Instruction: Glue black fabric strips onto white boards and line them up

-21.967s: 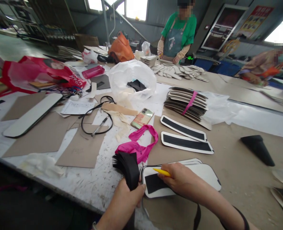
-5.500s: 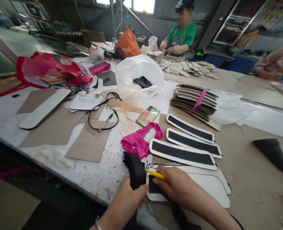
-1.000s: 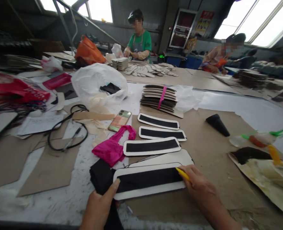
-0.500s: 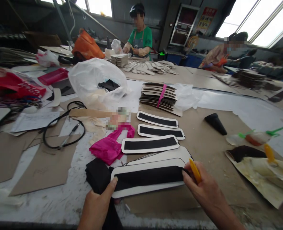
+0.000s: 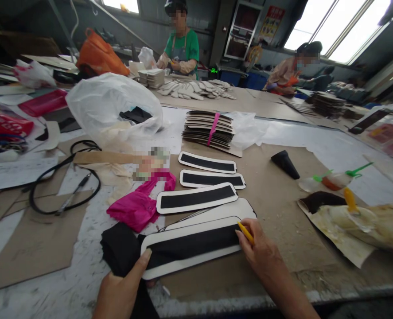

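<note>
My left hand pinches the left end of a long white panel, thumb on top. A black strip lies along the panel's middle. At the panel's right end my right hand is closed around a slim yellow tool, its tip at the strip's end; its exact kind is unclear. Beside my left hand, folded black fabric lies partly beneath the panel. Another white panel sits just behind. Farther back are three smaller white panels with black strips.
A stack of panels tied with pink ribbon stands behind. Left are a magenta bag, a black cable and a clear plastic bag. Right lie a black cone and glue-stained material. Two people work across the table.
The view has shifted, so things appear farther left. My right hand's fingers have come off the strip's end, and the yellow tool now points down to it. My left hand keeps its grip.
</note>
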Demonstrator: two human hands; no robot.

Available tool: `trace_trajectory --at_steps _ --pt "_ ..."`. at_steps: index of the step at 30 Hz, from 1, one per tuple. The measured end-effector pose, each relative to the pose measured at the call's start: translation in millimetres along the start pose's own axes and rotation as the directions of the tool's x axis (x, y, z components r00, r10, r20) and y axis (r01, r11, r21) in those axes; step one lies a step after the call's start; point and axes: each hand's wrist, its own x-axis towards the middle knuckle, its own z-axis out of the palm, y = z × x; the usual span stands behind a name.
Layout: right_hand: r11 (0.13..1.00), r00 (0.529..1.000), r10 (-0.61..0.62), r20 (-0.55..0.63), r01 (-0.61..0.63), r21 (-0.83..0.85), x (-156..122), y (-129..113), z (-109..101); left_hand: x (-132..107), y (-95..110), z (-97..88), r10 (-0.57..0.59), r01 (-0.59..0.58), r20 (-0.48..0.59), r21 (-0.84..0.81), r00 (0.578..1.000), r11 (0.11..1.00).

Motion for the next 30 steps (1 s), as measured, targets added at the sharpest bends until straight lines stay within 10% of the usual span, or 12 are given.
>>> trace_trajectory --at_steps 12,20,26,30 --pt "0.974 0.991 -0.133 -0.026 0.125 -0.190 -4 3 6 0 0 -2.1 0.002 -0.003 0.021 0.012 1.000 1.000" --pt "0.926 0.922 0.349 0.167 -0.367 0.092 5 4 -33 2 -2 -2.4 0.039 -0.041 0.054 0.035 0.998 0.999" --pt "0.474 0.644 0.503 0.576 -0.763 0.440 8 -12 -31 -3 6 -8.6 0.034 -0.025 0.117 -0.082 0.993 0.996" --pt "0.203 0.595 0.453 0.664 -0.794 0.573 2 -19 -31 -4 10 -17.9 0.102 -0.051 0.215 -0.229 0.971 0.972"
